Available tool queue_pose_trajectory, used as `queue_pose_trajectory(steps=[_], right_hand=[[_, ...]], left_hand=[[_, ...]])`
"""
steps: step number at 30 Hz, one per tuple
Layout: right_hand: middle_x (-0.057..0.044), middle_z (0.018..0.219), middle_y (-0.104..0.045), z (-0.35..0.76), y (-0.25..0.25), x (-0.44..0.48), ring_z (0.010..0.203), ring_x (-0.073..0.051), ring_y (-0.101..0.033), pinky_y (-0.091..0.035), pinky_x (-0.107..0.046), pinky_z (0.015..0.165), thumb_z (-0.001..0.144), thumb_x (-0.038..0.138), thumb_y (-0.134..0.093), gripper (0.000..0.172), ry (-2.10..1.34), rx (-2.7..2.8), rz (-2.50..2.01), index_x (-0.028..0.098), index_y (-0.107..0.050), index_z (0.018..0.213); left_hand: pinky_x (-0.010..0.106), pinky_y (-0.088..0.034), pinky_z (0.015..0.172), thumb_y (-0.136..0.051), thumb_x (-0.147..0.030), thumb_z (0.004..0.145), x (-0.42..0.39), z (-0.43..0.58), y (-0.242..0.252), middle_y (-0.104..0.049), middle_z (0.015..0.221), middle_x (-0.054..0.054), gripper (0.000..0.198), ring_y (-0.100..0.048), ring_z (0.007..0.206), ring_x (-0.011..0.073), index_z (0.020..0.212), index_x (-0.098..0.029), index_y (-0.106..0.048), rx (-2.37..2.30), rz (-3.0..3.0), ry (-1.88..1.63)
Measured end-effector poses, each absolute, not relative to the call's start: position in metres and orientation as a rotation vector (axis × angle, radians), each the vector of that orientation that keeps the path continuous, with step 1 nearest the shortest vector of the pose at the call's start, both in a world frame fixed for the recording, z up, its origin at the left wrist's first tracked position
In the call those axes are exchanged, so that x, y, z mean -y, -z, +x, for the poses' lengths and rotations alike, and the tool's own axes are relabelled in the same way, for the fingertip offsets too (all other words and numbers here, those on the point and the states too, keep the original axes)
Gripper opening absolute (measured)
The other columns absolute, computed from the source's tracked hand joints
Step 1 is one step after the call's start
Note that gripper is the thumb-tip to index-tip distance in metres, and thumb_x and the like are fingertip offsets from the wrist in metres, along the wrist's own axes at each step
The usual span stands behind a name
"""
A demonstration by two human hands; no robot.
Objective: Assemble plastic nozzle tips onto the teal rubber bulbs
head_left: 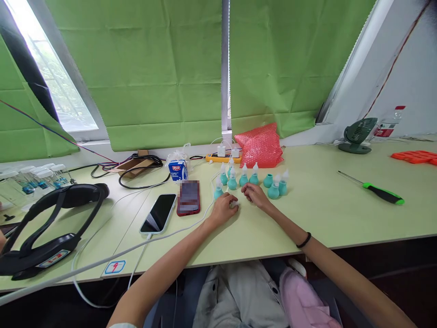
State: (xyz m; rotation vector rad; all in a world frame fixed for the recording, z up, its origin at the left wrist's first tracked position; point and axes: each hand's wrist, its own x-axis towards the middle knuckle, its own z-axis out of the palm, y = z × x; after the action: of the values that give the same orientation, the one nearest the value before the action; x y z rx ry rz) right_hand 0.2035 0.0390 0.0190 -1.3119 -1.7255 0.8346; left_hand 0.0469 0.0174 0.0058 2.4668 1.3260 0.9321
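My left hand (224, 210) rests on the table with its fingers curled around a small clear piece (234, 204), partly hidden by them. To its right, my right hand (256, 196) is closed, fingertips pinched together; whether anything is between them cannot be made out. Just beyond both hands stand several teal squeeze bulbs with clear pointed tips, such as the bulb (253, 178) behind my right hand and the one (218, 193) beside my left. One teal bulb (268, 181) has an open top without a tip. Two tipped bulbs (273, 191) stand close together right of my right hand.
Left of my hands lie a white-cased phone (159, 214) on a cable and a red-cased phone (188, 207). A blue carton (178, 170), power strip (213, 158) and red bubble-wrap pouch (261, 148) stand behind. A screwdriver (378, 190) lies right; a black headset (64, 200) sits left.
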Motion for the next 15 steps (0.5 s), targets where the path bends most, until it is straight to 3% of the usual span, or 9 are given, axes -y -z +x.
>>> queue_pose_trajectory(steps=[3,9,12,15], right_hand=[[0.004,0.051,-0.042,0.211,-0.043,-0.034,0.047,-0.009,-0.042,-0.033,-0.021,0.047,0.073,0.023,-0.037,0.016,-0.568,1.833,-1.33,0.017,-0.052,0.07],[-0.002,0.067,-0.053,0.257,-0.113,-0.063,0.066,-0.015,-0.047,-0.032,-0.025,0.056,0.063,0.032,-0.05,0.02,-0.117,2.048,-1.578,0.017,-0.058,0.075],[-0.004,0.071,-0.057,0.278,-0.131,-0.088,0.071,-0.02,-0.049,-0.031,-0.026,0.055,0.052,0.033,-0.06,0.019,-0.013,2.172,-1.806,0.018,-0.06,0.064],[-0.003,0.06,-0.056,0.285,-0.133,-0.107,0.065,-0.021,-0.051,-0.032,-0.027,0.053,0.043,0.033,-0.068,0.022,-0.024,2.317,-2.022,0.016,-0.058,0.054]], left_hand=[[0.024,-0.042,0.063,-0.053,-0.018,0.068,-0.016,0.047,-0.007,-0.057,0.08,0.004,0.019,-0.052,0.07,0.0141,0.085,-0.016,-0.06,-1.312,2.481,-0.914],[0.025,-0.042,0.062,-0.051,-0.02,0.069,-0.014,0.048,-0.009,-0.058,0.081,0.004,0.019,-0.052,0.07,0.0146,0.085,-0.016,-0.06,-1.285,2.5,-0.885],[0.024,-0.042,0.061,-0.049,-0.018,0.07,-0.013,0.048,-0.01,-0.058,0.08,0.004,0.019,-0.052,0.068,0.0142,0.087,-0.016,-0.059,-1.285,2.494,-0.89],[0.024,-0.043,0.061,-0.049,-0.017,0.07,-0.013,0.048,-0.01,-0.059,0.077,0.003,0.021,-0.053,0.067,0.0138,0.088,-0.016,-0.058,-1.289,2.48,-0.904]])
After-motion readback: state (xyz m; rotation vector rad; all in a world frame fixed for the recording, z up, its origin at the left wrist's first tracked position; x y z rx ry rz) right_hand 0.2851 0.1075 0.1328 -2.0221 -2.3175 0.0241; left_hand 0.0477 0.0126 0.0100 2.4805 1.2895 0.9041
